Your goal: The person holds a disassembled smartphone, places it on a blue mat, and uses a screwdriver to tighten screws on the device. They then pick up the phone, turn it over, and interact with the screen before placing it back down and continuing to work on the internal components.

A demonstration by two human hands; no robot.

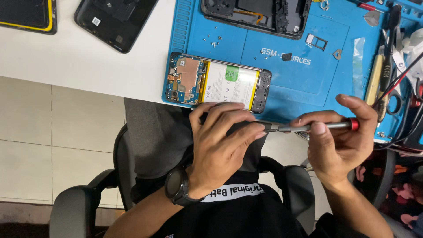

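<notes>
White tabletop [88, 66] carries two dark phone back covers at far left: one yellow-edged [28, 15], one black [114, 20] with a small white square label. Blue repair mat [304, 75] lies to the right, pale lettering printed across its middle.

Opened phone [218, 83] lies flat at the mat's near edge: blue circuit board with a copper-coloured shield at its left end, white battery in the centre with a green square label, black module at its right end.

Left hand [220, 141], wrist wearing a black watch [177, 186], is raised just in front of the phone, palm away from camera, fingers curled. Thumb and forefinger tips pinch together at the tip of the screwdriver [313, 127].

Screwdriver: grey metal shaft, red cap, held level, pointing left, below the mat's near edge and apart from the phone.

Right hand [339, 141] grips the shaft, thumb pressed on top, forefinger arched over the red cap.

Loose screws [213, 40], a metal SIM tray [319, 42] and a black phone frame [255, 15] lie farther back on the mat. Tools and cables [392, 66] crowd the right edge.
</notes>
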